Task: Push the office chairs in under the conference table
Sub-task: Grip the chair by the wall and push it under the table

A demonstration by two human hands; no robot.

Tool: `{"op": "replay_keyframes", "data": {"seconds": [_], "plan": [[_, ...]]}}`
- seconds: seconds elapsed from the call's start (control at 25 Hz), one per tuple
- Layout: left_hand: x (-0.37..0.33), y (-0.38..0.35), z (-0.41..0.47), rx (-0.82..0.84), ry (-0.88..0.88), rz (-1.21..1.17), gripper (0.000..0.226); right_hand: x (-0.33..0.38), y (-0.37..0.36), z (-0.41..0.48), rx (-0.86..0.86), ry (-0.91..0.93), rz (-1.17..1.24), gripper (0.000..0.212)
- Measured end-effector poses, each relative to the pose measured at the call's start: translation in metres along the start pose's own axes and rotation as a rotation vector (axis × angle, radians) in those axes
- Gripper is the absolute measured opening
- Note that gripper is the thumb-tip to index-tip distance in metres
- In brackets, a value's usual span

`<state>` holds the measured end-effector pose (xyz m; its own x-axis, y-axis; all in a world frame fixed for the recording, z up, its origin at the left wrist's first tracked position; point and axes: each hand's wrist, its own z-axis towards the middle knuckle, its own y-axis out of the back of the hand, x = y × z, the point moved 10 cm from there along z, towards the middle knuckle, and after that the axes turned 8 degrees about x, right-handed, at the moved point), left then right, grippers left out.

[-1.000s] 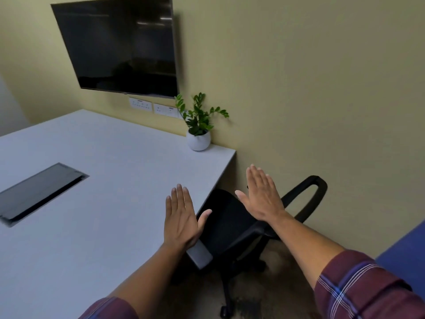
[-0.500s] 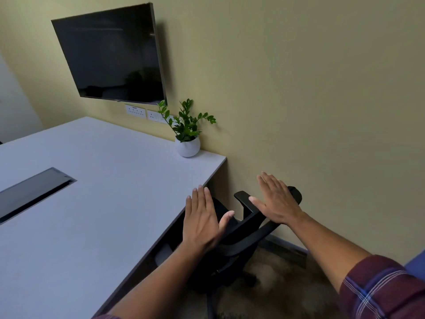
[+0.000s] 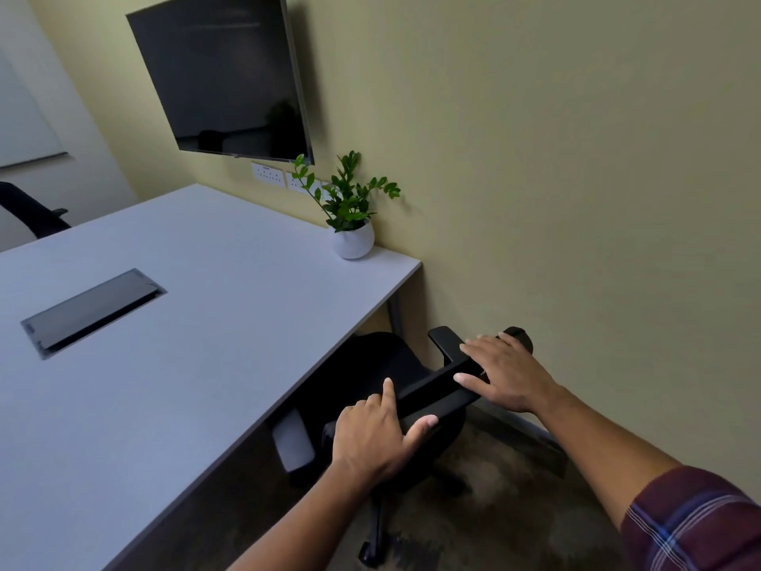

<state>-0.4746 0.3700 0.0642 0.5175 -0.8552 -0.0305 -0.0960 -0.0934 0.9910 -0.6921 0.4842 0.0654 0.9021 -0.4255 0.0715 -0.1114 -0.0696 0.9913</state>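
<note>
A black office chair (image 3: 370,368) stands at the right side of the white conference table (image 3: 197,323), its seat partly under the table's edge and its backrest top rail toward me. My left hand (image 3: 376,440) grips the near end of that rail, thumb on one side and fingers on the other. My right hand (image 3: 508,375) lies over the far end of the rail, fingers spread across the top and thumb on the near side. One grey armrest (image 3: 292,445) shows beneath the table edge. The chair's wheeled base (image 3: 376,529) stands on the carpet.
A potted plant (image 3: 352,236) stands at the table's far right corner, against the yellow wall (image 3: 576,199). A dark cable hatch (image 3: 92,313) is set into the tabletop. A wall screen (image 3: 222,76) hangs above. Another black chair (image 3: 29,212) shows at the far left.
Both hands have come down from hovering open above the chair onto its backrest rail. The view has shifted, and the chair sits closer under the table edge.
</note>
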Motion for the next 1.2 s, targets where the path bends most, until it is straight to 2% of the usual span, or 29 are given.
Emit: {"op": "replay_keyframes", "data": {"seconds": [0.2,0.32,0.6,0.88,1.04,1.2], "plan": [[0.016,0.003,0.003,-0.056,0.077,-0.028,0.125,0.011,0.005,0.022,-0.151,0.092,0.033,0.080],[0.017,0.009,0.005,-0.057,0.088,-0.034,0.118,0.011,0.008,0.029,-0.169,0.114,0.029,0.075],[0.045,0.013,0.027,-0.048,0.147,-0.055,0.106,0.023,0.010,0.083,-0.154,0.180,0.061,0.075],[0.087,0.013,0.061,-0.028,0.206,-0.069,0.092,0.043,0.019,0.151,-0.226,0.297,0.050,0.068],[0.094,0.013,0.082,-0.039,0.214,-0.077,0.094,0.040,0.023,0.180,-0.239,0.345,0.072,0.078],[0.101,0.014,0.101,-0.033,0.221,-0.074,0.097,0.037,0.025,0.202,-0.234,0.363,0.063,0.078]]}}
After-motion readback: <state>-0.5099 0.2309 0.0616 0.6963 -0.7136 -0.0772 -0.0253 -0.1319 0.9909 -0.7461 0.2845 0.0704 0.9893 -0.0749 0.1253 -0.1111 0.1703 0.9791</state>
